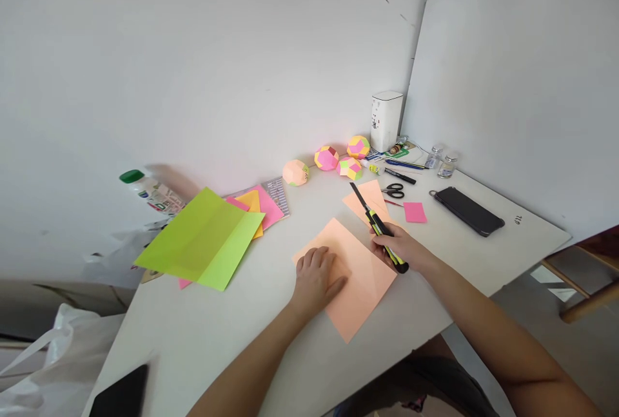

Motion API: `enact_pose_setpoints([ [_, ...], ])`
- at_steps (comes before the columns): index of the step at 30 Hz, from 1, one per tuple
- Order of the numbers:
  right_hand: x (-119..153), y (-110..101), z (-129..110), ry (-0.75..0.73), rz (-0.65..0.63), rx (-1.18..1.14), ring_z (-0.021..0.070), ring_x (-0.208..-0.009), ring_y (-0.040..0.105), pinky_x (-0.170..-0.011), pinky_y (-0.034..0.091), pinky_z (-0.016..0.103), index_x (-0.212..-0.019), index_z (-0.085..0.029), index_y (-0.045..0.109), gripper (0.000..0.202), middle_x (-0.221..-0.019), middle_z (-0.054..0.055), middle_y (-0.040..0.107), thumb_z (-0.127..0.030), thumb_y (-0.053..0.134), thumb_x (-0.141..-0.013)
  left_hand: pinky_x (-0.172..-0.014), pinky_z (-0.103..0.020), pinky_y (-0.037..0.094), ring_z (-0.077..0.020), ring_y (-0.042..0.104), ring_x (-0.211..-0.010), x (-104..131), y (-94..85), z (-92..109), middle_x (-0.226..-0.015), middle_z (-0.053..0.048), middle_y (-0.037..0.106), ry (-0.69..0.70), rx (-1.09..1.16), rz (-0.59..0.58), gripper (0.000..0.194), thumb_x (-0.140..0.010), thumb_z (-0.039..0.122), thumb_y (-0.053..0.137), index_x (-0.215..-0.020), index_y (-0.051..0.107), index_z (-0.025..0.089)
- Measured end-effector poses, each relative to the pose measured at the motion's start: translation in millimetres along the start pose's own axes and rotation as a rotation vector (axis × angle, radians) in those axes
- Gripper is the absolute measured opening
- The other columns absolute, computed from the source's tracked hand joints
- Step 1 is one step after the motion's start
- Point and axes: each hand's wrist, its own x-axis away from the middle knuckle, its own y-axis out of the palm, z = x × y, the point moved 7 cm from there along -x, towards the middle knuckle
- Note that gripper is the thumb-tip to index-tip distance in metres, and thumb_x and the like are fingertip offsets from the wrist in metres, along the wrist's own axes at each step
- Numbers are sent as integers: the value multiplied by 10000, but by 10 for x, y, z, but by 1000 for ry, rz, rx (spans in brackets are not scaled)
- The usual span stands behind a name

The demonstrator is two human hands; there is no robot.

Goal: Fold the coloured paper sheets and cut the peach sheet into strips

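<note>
A creased sheet of peach paper lies at an angle on the white table. My left hand presses flat on its left part, fingers stretched out. Over the sheet's right corner, my right hand is closed around a yellow-green and black utility knife. The knife's dark blade is out and points up and to the left. Beneath the blade, farther back, a second piece of peach paper rests on the table, partly hidden by the knife.
Green paper stands folded over pink and orange sheets at left. Several paper balls line the wall. Scissors, a pink square, a black case and glass jars are at right. A black device lies front left.
</note>
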Motion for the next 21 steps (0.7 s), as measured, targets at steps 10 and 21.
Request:
enact_pose_setpoints([
  [10, -28, 286, 37, -24, -142, -184, 124, -569, 560, -397, 418, 221, -883, -193, 522, 205, -754, 14, 611, -318, 562, -725, -912, -459, 396, -278, 464, -1088, -23, -55, -7, -1125, -92, 526, 0, 72, 24, 286, -826, 389, 565, -1067, 603, 239],
  [21, -64, 38, -2, 17, -159, -207, 113, -542, 553, -393, 393, 209, -867, -184, 516, 160, -918, 89, 696, -262, 573, -739, -874, -426, 408, -246, 500, -1032, -77, -132, -134, -1042, -61, 572, 103, 154, -8, 222, -870, 298, 482, -998, 664, 288],
])
